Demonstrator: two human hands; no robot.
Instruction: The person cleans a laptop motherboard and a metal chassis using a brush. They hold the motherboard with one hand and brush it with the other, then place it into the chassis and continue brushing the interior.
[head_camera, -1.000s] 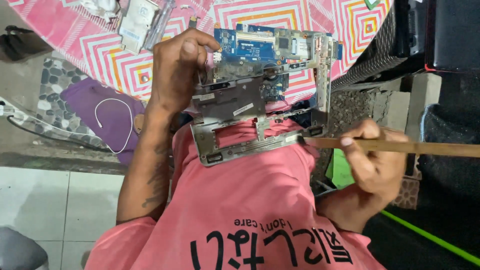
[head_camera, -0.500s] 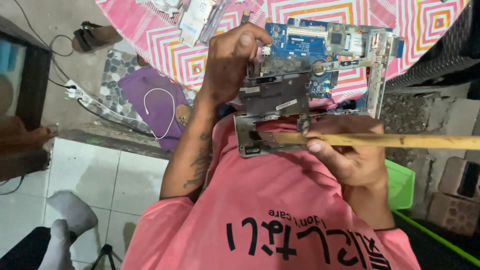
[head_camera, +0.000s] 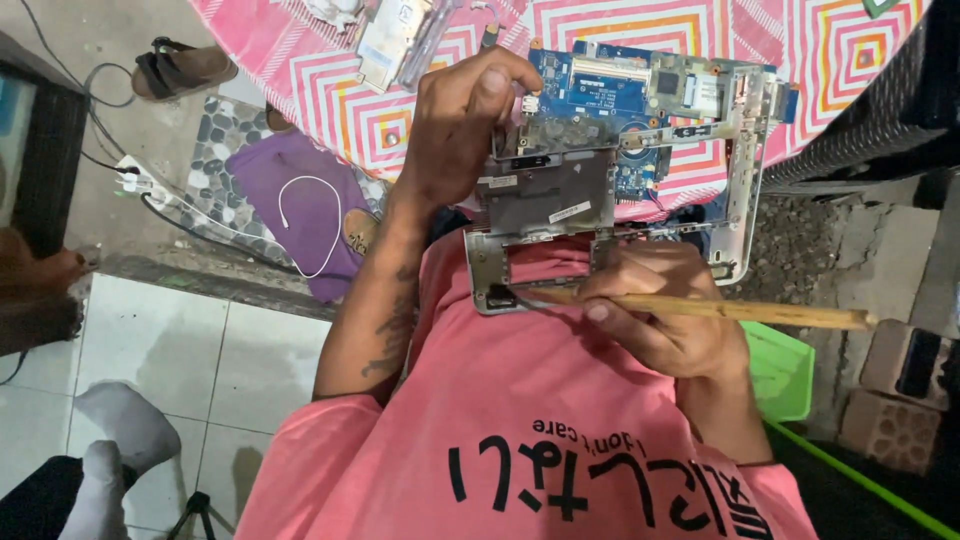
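Both hands' fingers (head_camera: 497, 85) around laptop chassis (head_camera: 610, 150)

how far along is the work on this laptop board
Done: the blue circuit board is exposed, and loose parts lie on the patterned cloth. In hand: the left hand grips the board; the right hand holds a wooden-handled tool at the silver frame. Left: the board sits in that frame.

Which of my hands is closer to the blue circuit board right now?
Left. The left hand grips the blue circuit board at its left edge. The right hand is lower, by the grey frame, holding a wooden stick.
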